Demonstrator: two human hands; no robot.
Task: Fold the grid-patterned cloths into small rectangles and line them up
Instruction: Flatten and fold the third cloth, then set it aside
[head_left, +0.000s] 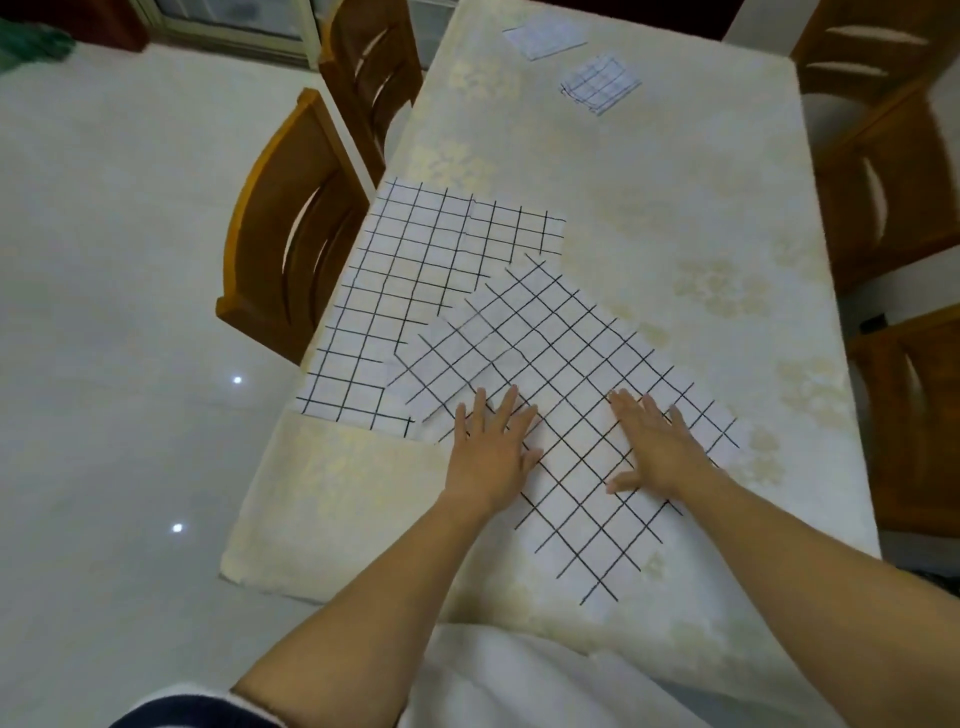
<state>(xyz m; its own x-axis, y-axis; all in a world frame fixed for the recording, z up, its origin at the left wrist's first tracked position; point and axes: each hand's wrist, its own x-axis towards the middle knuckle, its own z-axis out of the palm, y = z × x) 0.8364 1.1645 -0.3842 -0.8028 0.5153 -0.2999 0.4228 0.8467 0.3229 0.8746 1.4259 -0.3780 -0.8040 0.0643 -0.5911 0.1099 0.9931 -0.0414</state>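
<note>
A white cloth with a black grid (561, 374) lies spread diagonally on the table's near part. My left hand (491, 452) and my right hand (657, 447) both press flat on it, fingers straight, palms down. A second grid cloth (410, 275) lies flat to the left, partly under the first and reaching the table's left edge. Two small folded grid cloths sit at the far end, one (600, 83) nearer and one (543, 36) beyond it.
The table (675, 218) carries a cream floral cover. Wooden chairs stand on the left (291, 234) and on the right (893, 192). The pale tiled floor (114, 312) lies to the left. White fabric (519, 680) hangs at the near edge.
</note>
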